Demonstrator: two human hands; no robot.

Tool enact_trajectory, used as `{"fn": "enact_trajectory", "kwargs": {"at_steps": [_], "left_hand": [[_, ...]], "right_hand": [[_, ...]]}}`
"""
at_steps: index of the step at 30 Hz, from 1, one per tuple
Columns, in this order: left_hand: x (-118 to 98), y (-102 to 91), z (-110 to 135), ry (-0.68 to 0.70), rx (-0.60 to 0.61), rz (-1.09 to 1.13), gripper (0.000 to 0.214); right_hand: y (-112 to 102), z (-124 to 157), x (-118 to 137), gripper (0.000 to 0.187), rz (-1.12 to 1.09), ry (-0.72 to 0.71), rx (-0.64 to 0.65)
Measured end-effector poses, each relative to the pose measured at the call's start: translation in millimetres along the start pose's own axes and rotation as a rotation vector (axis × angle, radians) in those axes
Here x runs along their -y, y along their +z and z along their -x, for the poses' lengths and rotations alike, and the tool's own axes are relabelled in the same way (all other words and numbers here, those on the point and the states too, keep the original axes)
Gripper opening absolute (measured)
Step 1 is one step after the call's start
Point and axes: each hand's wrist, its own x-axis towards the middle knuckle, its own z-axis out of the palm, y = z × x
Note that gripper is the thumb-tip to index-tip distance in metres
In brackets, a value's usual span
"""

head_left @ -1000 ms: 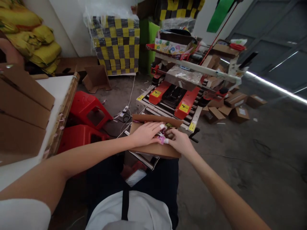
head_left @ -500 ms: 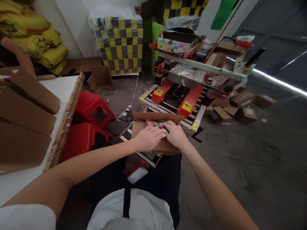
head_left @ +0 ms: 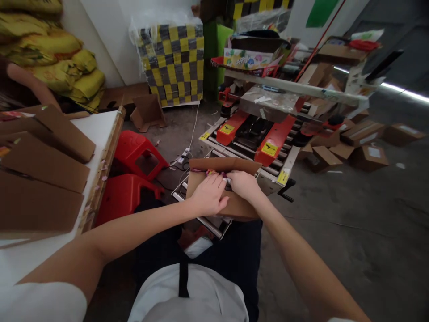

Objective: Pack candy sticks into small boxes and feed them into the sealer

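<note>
A small brown cardboard box [head_left: 239, 208] sits in front of me on the roller bed of a carton-sealing machine [head_left: 258, 134]. Colourful packets show inside it under the raised far flap [head_left: 224, 164]. My left hand [head_left: 209, 194] lies on the near flap with its fingers pressed down flat. My right hand [head_left: 244, 184] rests beside it on the same flap, fingers curled at the box opening. The two hands touch over the middle of the box.
Flat and folded cardboard boxes [head_left: 43, 165] lie on a white table at my left. Two red plastic stools [head_left: 132, 172] stand beside it. Another person's arm [head_left: 30, 87] shows at far left. Small sealed boxes [head_left: 355, 147] are scattered on the floor at right.
The colourful packets have gone deeper into the box, and both hands have come down onto the near flap. The view has shifted slightly left.
</note>
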Motion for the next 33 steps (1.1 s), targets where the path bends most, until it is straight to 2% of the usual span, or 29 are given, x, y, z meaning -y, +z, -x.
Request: {"fn": "enact_trajectory", "kwargs": {"at_steps": [3,8,11,13,17,20,22,23,25,27,29,31,33], "left_hand": [[-1.8,-4.6,-4.3,-0.015,0.027,-0.007,0.045],[-0.7,-5.4,-11.5,-0.014,0.069,-0.036,0.045],[1.4,-4.1,-16.6,-0.013,0.078,-0.035,0.045],[2.1,-3.8,-18.2,-0.034,0.077,-0.034,0.046],[2.8,-4.0,-11.6,-0.082,-0.013,-0.028,0.045],[2.4,-4.5,-0.6,0.054,-0.079,-0.047,0.032],[1.9,-5.5,5.2,0.184,-0.069,-0.044,0.032],[2.1,-6.5,6.9,0.214,-0.06,-0.036,0.033],[4.5,-10.0,7.3,0.171,-0.057,-0.014,0.036],[10.0,-15.6,4.0,0.095,-0.015,0.001,0.077],[17.5,-22.3,-1.9,0.095,0.131,0.007,0.121],[24.4,-29.5,-9.7,0.136,0.331,-0.001,0.139],[29.3,-36.8,-18.5,0.135,0.476,-0.008,0.142]], "right_hand": [[4.5,9.9,0.5,0.032,-0.017,0.009,-0.072],[10.8,21.9,-3.1,0.045,-0.134,-0.162,-0.533],[6.8,19.9,-2.2,0.055,-0.1,-0.117,-0.653],[-0.1,18.7,1.3,0.058,-0.074,-0.058,-0.646],[-7.1,31.1,11.5,0.045,-0.008,-0.01,-0.568],[6.3,50.8,14.7,0.027,0.012,-0.064,-0.484],[18.9,61.3,13.3,0.024,0.004,-0.095,-0.43],[24.0,64.6,12.2,0.026,0.005,-0.099,-0.414],[29.4,67.0,10.6,0.027,0.013,-0.089,-0.404],[28.7,65.9,10.5,0.028,0.016,-0.076,-0.403],[25.5,63.7,11.1,0.027,0.024,-0.071,-0.4],[23.0,61.9,11.4,0.025,0.046,-0.07,-0.4],[22.7,60.8,10.7,0.024,0.063,-0.069,-0.406]]}}
